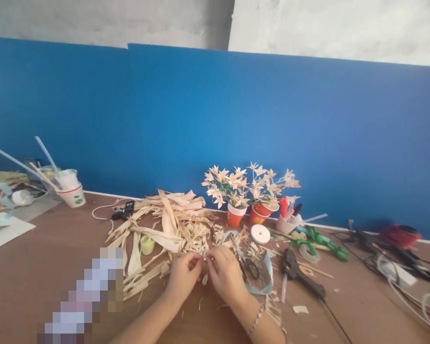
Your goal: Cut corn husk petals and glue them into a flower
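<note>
1. Now a pale scrap (204, 257) is pinched by left hand (185, 274) and right hand (225, 272), fingers closed, beside husks (170, 217).
2. Flowers (235, 179) are held in red cups (234, 218)!
3. Something red (284, 207) is stood in white cup (285, 225).

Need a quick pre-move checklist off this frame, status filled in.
1. Left hand and right hand both in view: ok, fingertips close together.
2. Grip: cannot tell, whatever is between the fingertips is too small to make out.
3. Glue gun apart from right hand: ok, lying off to its right.
4. Glue gun hot: cannot tell.
5. Scissors clear of scraps: not ok, lying among them.
</note>
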The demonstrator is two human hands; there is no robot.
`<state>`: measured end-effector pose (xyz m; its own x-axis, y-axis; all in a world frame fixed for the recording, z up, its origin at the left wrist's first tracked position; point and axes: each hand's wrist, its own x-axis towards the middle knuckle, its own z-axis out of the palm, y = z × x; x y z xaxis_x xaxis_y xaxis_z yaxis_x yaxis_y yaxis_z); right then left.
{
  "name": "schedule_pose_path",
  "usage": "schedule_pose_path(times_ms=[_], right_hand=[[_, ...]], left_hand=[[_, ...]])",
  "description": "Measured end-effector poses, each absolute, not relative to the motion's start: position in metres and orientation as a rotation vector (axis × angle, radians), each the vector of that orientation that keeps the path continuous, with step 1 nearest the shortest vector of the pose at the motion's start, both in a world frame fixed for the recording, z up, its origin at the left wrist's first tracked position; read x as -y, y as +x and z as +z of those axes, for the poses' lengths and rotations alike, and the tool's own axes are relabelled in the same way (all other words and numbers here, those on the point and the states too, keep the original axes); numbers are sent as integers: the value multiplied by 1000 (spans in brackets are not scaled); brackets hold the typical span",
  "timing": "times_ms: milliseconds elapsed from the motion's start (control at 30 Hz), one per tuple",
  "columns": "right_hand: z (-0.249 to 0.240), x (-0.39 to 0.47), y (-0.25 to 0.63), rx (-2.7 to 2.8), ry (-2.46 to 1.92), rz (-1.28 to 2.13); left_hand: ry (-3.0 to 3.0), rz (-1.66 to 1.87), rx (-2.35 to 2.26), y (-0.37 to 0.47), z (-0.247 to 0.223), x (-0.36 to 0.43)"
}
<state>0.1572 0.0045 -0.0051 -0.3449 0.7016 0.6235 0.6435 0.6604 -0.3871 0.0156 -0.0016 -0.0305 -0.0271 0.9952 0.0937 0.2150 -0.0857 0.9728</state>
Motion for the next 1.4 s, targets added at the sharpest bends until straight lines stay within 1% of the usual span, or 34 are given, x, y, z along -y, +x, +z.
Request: schedule_pose_path(times_ms=[333, 600, 833, 1233, 1400], right_hand=[[-11, -7, 159, 2038, -1062, 39], [-9, -6, 159, 2033, -1046, 123], [-12, -7, 158, 1923, -1113, 291], [-3, -7, 158, 1763, -1190, 750], [-4, -9, 159, 1758, -1200, 805]], left_hand=[[1394, 1176, -1332, 16, -28, 4], [1351, 1160, -1271, 17, -30, 4], [1327, 1149, -1242, 18, -31, 3], [1349, 1108, -1263, 18, -32, 3], [1333, 1087, -1237, 18, -31, 4]])
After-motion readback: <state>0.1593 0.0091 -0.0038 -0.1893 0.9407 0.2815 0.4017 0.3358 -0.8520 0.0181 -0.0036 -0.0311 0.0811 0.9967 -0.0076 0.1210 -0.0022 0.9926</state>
